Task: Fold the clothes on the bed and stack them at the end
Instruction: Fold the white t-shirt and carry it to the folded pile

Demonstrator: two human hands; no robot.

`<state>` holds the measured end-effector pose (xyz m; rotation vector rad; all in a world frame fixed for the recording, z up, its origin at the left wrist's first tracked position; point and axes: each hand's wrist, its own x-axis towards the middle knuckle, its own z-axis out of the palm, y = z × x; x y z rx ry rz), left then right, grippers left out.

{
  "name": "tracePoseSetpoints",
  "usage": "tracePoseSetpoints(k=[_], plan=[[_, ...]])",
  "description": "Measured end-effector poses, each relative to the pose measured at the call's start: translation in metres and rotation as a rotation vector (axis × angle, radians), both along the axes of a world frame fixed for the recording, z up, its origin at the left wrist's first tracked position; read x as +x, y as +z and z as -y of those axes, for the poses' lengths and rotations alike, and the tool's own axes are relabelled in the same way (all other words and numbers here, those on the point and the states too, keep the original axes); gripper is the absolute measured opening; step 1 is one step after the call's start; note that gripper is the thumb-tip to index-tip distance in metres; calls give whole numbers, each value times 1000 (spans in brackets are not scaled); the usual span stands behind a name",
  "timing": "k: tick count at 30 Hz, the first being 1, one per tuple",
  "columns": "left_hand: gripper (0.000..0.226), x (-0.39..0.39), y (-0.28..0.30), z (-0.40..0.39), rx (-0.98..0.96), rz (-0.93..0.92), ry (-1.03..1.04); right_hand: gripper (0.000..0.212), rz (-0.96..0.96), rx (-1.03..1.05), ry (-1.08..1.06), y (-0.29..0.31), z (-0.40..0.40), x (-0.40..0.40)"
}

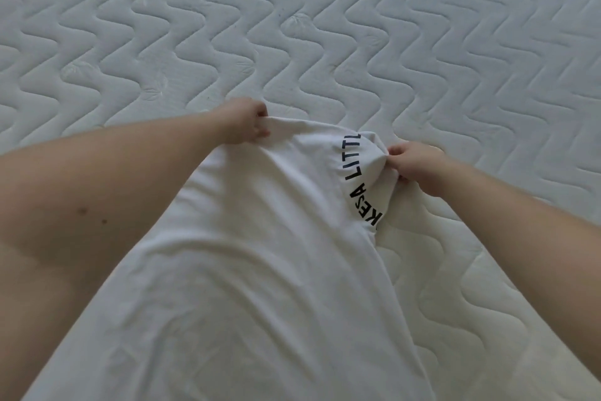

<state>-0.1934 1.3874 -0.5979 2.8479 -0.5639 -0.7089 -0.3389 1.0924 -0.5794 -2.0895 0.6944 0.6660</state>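
A white T-shirt (253, 254) with black curved lettering along its right side stretches from the bottom of the view up to both hands. My left hand (245, 122) grips its far left corner with curled fingers. At the far right corner, beside the lettering, my right hand (418, 169) pinches the cloth. The far edge hangs taut between the two hands, just above the mattress. The near part of the shirt runs out of view at the bottom.
A white quilted mattress (325, 26) with a wavy stitched pattern fills the whole view, bare beyond and to both sides of the shirt. No other clothes show in the frame.
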Motion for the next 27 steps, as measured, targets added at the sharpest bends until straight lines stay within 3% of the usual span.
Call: tracePoseSetpoints(k=[3,8,11,16,19,21,23,27], plan=[[26,-1,0,2,-97,39,80,13,112,74,-47,1,0,1],[12,-3,-3,1,-158,138,172,31,493,100,-359,4,37,-33],[22,-4,-7,4,-165,140,165,35,382,232,-432,-8,52,-65],[42,-4,-1,34,-80,24,-50,37,189,456,-546,-12,54,-51],[35,-4,0,54,-65,-25,-98,58,34,476,-482,-4,41,-17],[32,-5,0,61,-44,-32,-117,50,-49,499,-367,2,26,-2],[31,-3,-1,64,-65,-12,-115,32,-9,541,-297,7,16,8],[27,1,3,58,-177,49,-57,25,286,561,-388,12,28,-1]])
